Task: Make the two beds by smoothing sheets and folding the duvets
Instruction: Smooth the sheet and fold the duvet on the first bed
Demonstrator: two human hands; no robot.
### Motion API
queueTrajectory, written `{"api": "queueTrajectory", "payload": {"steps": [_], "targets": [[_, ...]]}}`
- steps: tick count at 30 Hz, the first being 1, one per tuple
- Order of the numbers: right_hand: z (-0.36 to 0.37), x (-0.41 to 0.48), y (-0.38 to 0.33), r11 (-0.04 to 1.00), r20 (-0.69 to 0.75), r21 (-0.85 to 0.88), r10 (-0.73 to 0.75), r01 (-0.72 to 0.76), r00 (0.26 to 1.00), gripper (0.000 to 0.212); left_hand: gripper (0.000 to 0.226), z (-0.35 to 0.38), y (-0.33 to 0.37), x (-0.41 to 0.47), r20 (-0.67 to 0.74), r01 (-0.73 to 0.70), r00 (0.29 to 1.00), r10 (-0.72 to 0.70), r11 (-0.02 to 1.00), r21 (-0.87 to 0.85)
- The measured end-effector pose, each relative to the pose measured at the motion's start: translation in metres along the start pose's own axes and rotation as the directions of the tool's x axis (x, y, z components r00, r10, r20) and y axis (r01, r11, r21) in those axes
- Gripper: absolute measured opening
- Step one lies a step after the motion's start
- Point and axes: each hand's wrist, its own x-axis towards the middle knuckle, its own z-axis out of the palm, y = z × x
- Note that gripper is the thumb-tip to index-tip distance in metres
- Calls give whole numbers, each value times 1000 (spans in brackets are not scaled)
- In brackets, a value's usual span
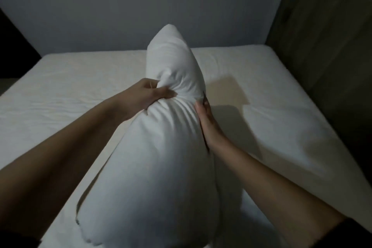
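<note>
A white pillow (159, 147) stands on end above the bed, stretching from the bottom of the view up toward the wall. My left hand (145, 94) grips a bunched fold of its cover on the left side, thumb on top. On the right side, my right hand (205, 119) is against the pillow, its fingertips digging into the fabric where it creases. The bed's white fitted sheet (70, 90) lies flat with faint wrinkles. No duvet is in view.
A grey wall (141, 2) runs behind the bed. A wooden headboard (326, 42) lines the bed's right side. A dark area (14, 46) lies past the bed's left edge.
</note>
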Motion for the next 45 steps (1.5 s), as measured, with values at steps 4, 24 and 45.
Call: {"api": "queueTrajectory", "payload": {"steps": [4, 24, 45], "targets": [[-125, -28, -17, 984, -55, 176, -6, 15, 998, 61, 24, 102, 83, 33, 146, -115, 982, 120, 992, -45], [-421, -93, 139, 728, 12, 177, 671, -662, 741, 12, 19, 470, 48, 142, 249, -144, 952, 177, 979, -147], [-519, -97, 49, 505, -510, -403, 569, -763, 645, 56, 67, 414, 30, 119, -36, -299, 886, 462, 631, 716]]}}
